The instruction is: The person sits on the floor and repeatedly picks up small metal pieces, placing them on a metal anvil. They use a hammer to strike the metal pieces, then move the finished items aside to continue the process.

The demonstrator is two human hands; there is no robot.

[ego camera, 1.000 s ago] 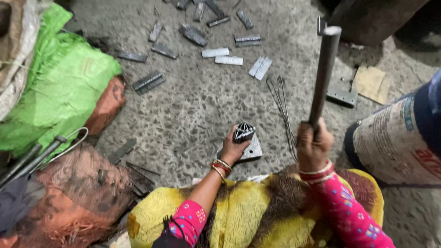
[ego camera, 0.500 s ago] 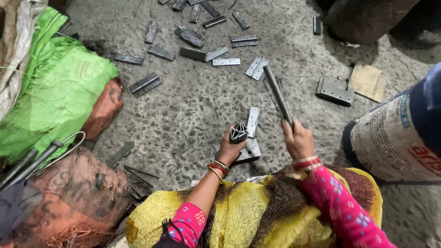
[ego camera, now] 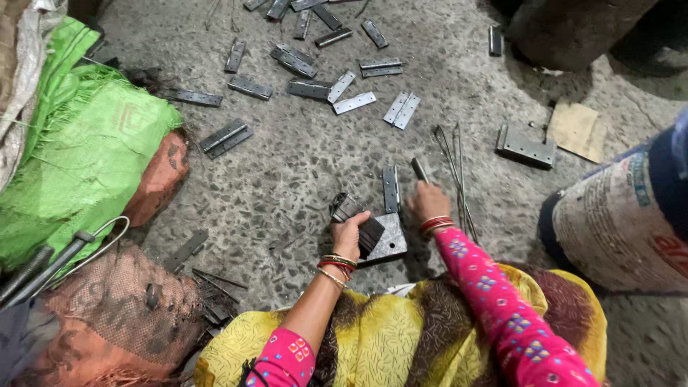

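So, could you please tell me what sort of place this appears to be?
Probably a small, informal metal workshop with work done on the ground: a rough concrete floor strewn with metal hinges, thin wire rods, and filled sacks alongside.

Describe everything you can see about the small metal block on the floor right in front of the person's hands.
The metal block is a flat, grey, roughly square slab with worn, dull faces and a small hole near one corner. It lies flat on the speckled concrete floor. A narrow hinge strip stands up from its top edge. The left hand rests against its left side, holding a dark ridged bundle of hinge pieces there. The right hand, gripping a dark tool handle, sits just right of the strip.
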